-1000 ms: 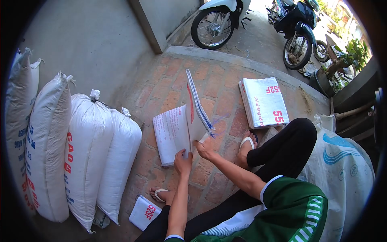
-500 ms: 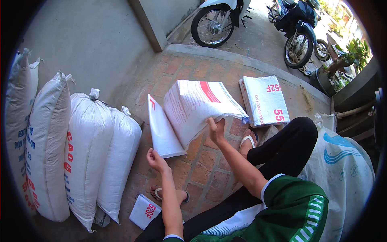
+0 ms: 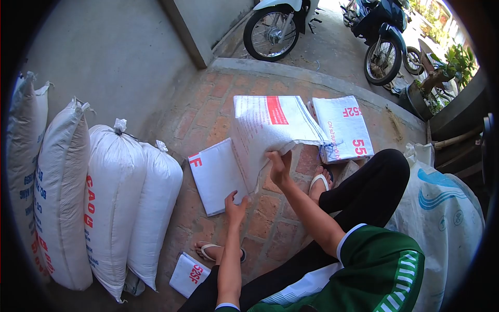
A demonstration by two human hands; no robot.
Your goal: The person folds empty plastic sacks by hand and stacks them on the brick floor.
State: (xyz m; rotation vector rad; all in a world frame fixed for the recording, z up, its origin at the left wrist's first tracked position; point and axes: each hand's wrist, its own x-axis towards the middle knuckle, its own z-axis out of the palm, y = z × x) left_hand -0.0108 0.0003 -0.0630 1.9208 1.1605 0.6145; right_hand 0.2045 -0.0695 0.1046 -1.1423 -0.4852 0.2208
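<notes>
A white woven sack (image 3: pixel 265 122) with a red band and blue threads at its right end is raised and partly unfolded over the brick floor. My right hand (image 3: pixel 279 165) is closed on its lower edge. My left hand (image 3: pixel 236 204) has thumb and fingers apart, close to the sack's lower corner and the near edge of a flat white sack part (image 3: pixel 218 177) with a red letter. Whether that flat part is joined to the raised one, I cannot tell. Behind the raised sack's right end lies a folded stack of sacks (image 3: pixel 345 127) marked 55 and 552F.
Several full white sacks (image 3: pixel 117 187) stand along the wall at left. A small folded sack (image 3: pixel 188 274) lies by my left foot. A large translucent bag (image 3: pixel 442 218) is at right. Motorbikes (image 3: pixel 382 57) and a potted plant (image 3: pixel 416 101) stand beyond the brick floor.
The raised sack has swung further up and to the right, its threaded end now over the stack. The lettered flat part lies lower. My left hand has let go and moved right.
</notes>
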